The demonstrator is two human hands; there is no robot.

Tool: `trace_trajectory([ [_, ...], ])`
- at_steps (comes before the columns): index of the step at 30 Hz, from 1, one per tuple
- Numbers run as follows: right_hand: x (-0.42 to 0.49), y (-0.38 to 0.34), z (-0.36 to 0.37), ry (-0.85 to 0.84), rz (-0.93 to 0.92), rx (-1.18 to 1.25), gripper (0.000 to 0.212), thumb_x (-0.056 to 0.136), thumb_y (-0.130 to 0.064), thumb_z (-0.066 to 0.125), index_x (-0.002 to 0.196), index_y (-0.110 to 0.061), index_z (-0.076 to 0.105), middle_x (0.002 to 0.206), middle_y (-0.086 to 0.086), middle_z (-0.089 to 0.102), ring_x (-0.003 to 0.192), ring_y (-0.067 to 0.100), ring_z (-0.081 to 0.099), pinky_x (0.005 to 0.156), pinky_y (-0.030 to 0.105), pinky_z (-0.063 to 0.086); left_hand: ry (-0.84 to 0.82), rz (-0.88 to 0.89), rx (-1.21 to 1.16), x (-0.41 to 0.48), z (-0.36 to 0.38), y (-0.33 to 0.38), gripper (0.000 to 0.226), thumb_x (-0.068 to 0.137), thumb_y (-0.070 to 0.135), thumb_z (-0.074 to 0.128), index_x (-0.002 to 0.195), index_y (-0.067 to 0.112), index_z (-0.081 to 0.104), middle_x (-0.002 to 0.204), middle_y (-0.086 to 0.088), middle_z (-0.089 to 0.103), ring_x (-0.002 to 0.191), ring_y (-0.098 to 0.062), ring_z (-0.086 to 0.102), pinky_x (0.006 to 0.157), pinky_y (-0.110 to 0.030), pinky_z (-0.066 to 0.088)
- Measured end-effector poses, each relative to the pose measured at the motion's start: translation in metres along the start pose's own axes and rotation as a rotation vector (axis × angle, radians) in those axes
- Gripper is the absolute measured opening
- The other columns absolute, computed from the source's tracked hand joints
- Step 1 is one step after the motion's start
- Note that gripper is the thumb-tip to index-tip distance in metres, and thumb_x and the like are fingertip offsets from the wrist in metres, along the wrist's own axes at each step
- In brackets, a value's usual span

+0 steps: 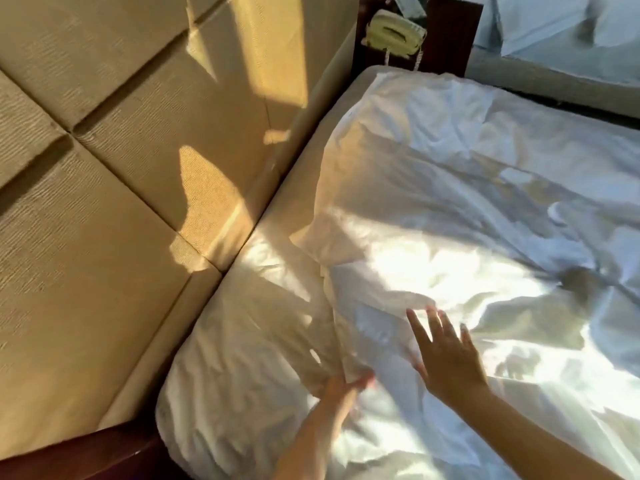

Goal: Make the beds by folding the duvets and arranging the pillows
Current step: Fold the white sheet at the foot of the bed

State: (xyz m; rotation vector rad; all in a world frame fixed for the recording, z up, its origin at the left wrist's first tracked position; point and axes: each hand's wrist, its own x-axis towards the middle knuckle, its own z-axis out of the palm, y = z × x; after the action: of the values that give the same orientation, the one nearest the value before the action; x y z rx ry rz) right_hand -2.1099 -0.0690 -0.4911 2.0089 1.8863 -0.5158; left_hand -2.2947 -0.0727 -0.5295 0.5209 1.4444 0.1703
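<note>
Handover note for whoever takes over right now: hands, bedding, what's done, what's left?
Left hand: grips a fold of white fabric, apparently the duvet edge.
Right hand: open, fingers spread on the duvet.
Pillow: at the headboard, creased.
Done: duvet spread over the bed, wrinkled, not folded.
Left: smooth and fold the duvet, set the pillow. Second bed: barely in view, state unclear.
</note>
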Motion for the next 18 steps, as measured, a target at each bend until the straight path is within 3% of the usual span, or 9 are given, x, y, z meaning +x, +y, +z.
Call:
trace_trajectory([
  [2,0.021,0.005,0.014,-0.049,0.029,-0.01,0.093,0.04,-0.019,0.092,0.121,-0.007,0.049,0.114,0.027,0.064,0.095,0.043,0.066,0.071,0.056,0.052,-0.024,-0.027,-0.07,0.007,0.018,0.008,0.031,0.074,0.041,0.075,0.089,0.019,0.06,0.077,0.003,0.059,0.063,-0.008,0.058,0.046,-0.017,0.044],
  [4,0.036,0.007,0.01,0.107,0.04,-0.105,0.035,0.069,-0.005,0.066,0.103,-0.005,0.056,0.104,0.024,0.067,0.086,0.042,0.067,0.067,0.051,0.055,-0.092,-0.023,-0.122,0.008,0.031,0.017,0.021,0.078,0.029,0.073,0.076,0.017,0.056,0.061,0.006,0.054,0.044,-0.002,0.051,0.039,-0.016,0.037],
  [5,0.04,0.009,0.001,0.11,0.073,-0.043,0.023,0.078,-0.002,0.052,0.1,-0.007,0.056,0.1,0.022,0.067,0.085,0.041,0.066,0.069,0.048,0.056,-0.154,0.012,-0.149,0.004,0.033,0.027,0.02,0.074,0.022,0.074,0.072,0.014,0.056,0.054,0.007,0.054,0.04,-0.003,0.049,0.04,-0.017,0.036],
  [8,0.04,0.014,-0.045,0.271,0.199,0.124,0.028,0.088,-0.02,0.032,0.096,-0.009,0.056,0.1,0.024,0.063,0.093,0.04,0.06,0.076,0.037,0.047,-0.144,0.114,-0.236,-0.019,-0.011,0.073,0.02,0.075,0.001,0.066,0.058,0.006,0.057,0.041,0.0,0.051,0.034,-0.009,0.047,0.039,-0.016,0.035],
  [12,0.024,0.006,-0.157,0.652,0.437,0.646,0.041,0.084,-0.024,0.033,0.09,0.006,0.06,0.101,0.037,0.059,0.098,0.046,0.057,0.082,0.044,0.041,0.176,0.377,-0.025,-0.072,-0.123,0.137,0.021,0.066,-0.02,0.063,0.058,0.0,0.063,0.041,-0.003,0.054,0.036,-0.01,0.052,0.037,-0.013,0.037],
  [14,0.006,-0.009,-0.207,0.861,0.361,0.768,0.035,0.09,-0.014,0.037,0.081,0.011,0.06,0.081,0.035,0.061,0.077,0.042,0.062,0.069,0.043,0.048,0.335,0.445,-0.034,-0.102,-0.163,0.147,0.024,0.062,-0.025,0.059,0.064,-0.002,0.054,0.039,-0.002,0.051,0.036,-0.012,0.05,0.032,-0.01,0.033],
  [15,-0.002,-0.015,-0.225,0.933,0.31,0.834,0.032,0.092,-0.009,0.039,0.068,0.005,0.055,0.062,0.022,0.058,0.058,0.031,0.06,0.055,0.034,0.047,0.411,0.485,-0.064,-0.107,-0.179,0.145,0.024,0.059,-0.021,0.058,0.061,0.001,0.049,0.039,-0.004,0.047,0.037,-0.016,0.048,0.032,-0.01,0.031],
  [16,-0.013,-0.029,-0.241,0.931,0.322,0.968,0.036,0.093,-0.012,0.041,0.058,-0.004,0.045,0.051,0.007,0.049,0.047,0.014,0.05,0.048,0.025,0.041,0.488,0.523,-0.079,-0.11,-0.19,0.142,0.021,0.055,-0.014,0.055,0.059,0.004,0.046,0.045,-0.007,0.046,0.043,-0.02,0.046,0.035,-0.012,0.032],
  [18,-0.032,-0.052,-0.253,0.784,0.343,1.14,0.046,0.095,-0.025,0.043,0.052,-0.01,0.033,0.049,0.003,0.037,0.047,0.01,0.037,0.047,0.025,0.028,0.676,0.573,0.081,-0.1,-0.205,0.128,0.016,0.06,-0.006,0.052,0.063,0.009,0.049,0.061,-0.008,0.051,0.059,-0.023,0.048,0.049,-0.028,0.045],
])
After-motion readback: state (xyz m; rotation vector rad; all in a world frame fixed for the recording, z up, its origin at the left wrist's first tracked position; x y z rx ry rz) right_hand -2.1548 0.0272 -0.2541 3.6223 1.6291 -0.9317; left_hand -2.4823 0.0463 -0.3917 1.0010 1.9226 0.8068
